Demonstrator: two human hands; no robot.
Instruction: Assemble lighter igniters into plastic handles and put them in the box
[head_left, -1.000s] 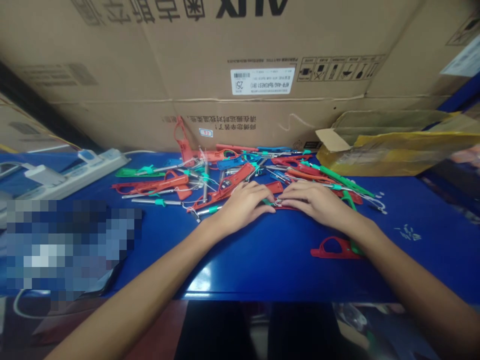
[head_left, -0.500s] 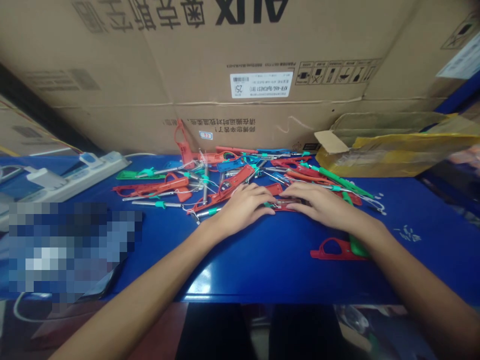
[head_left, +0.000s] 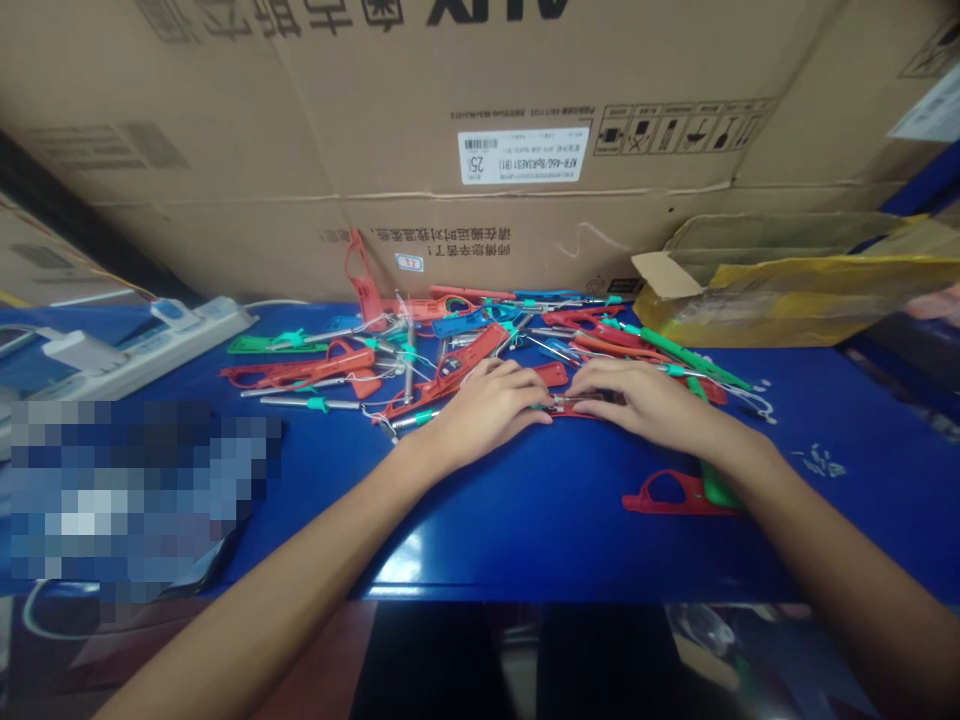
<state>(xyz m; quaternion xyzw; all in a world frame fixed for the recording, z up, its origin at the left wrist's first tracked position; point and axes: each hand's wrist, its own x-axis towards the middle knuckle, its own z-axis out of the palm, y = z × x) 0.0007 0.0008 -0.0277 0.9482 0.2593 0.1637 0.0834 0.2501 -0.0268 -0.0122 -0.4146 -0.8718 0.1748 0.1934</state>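
Note:
My left hand [head_left: 491,405] and my right hand [head_left: 637,400] rest palm down on the blue table [head_left: 525,520], fingertips meeting over a small red plastic part with a metal piece [head_left: 574,404]. Both hands curl their fingers onto that part. Behind them lies a pile of red, green and blue plastic handle parts and metal rods [head_left: 450,345]. A lone red handle shell [head_left: 671,495] with a green piece lies under my right wrist.
A big cardboard box [head_left: 450,150] stands close behind the pile. An open carton with a yellow bag [head_left: 787,285] sits at the right. A white power strip [head_left: 142,345] lies at the left. The table's front edge runs just below my forearms.
Hardly anything moved. My fingers shifted slightly on the small red part between my hands, and the view dipped a little.

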